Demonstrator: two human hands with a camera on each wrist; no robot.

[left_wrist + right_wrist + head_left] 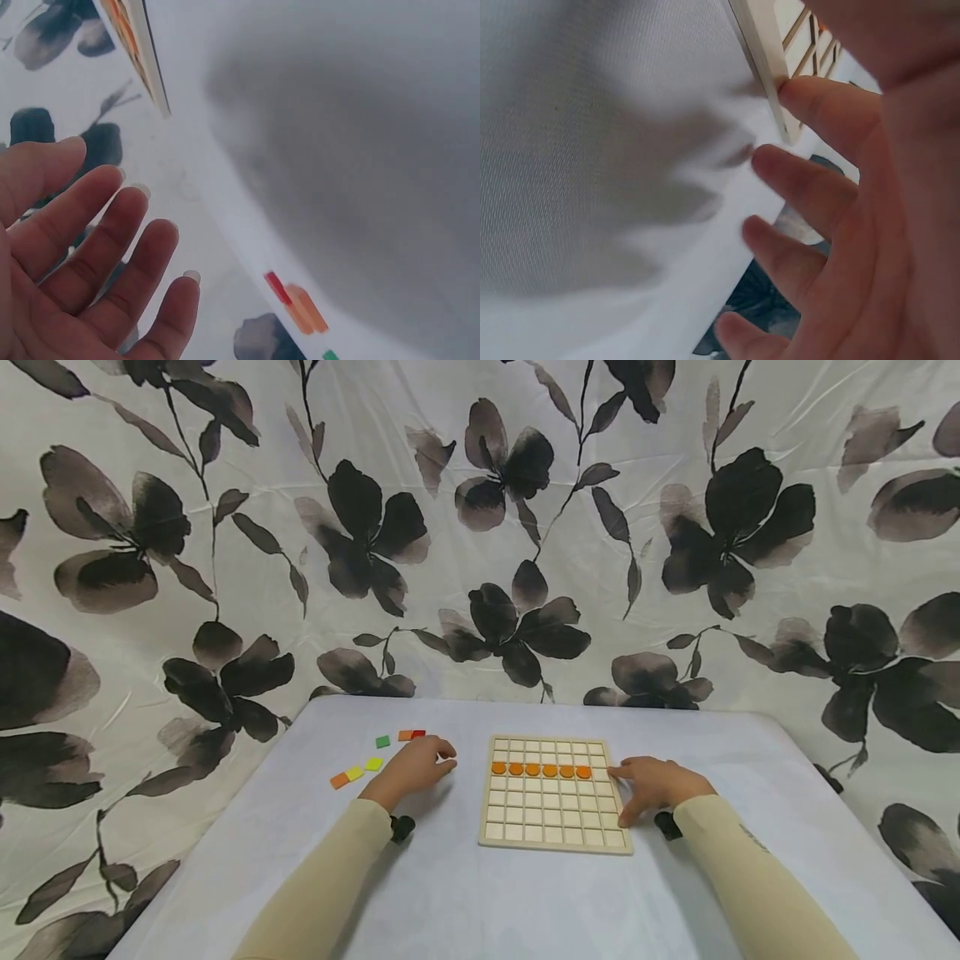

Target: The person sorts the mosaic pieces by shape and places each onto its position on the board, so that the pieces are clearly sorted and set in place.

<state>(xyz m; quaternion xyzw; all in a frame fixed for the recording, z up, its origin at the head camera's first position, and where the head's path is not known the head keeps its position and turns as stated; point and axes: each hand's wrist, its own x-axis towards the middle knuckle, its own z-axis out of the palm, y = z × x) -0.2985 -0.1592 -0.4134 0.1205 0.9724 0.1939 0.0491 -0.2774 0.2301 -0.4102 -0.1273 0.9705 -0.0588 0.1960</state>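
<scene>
A pale wooden grid board [555, 847] lies on the table, with a row of orange round pieces [550, 771] across its upper part. At its right edge is my right hand [658, 787], fingers spread; in the right wrist view one fingertip [799, 90] touches the board's side. My left hand [416, 768] hovers left of the board with loosely bent fingers and holds nothing. Beside and beyond it lie small square tiles: a green one [382, 742], a red one [419, 733] partly hidden by the hand, orange ones [340, 781] and yellow ones [374, 763].
A white cloth covers the table [420, 902]. Behind it hangs a white curtain [450, 560] with dark flowers. Each wrist carries a small black device [402, 828] near the beige sleeve [322, 877].
</scene>
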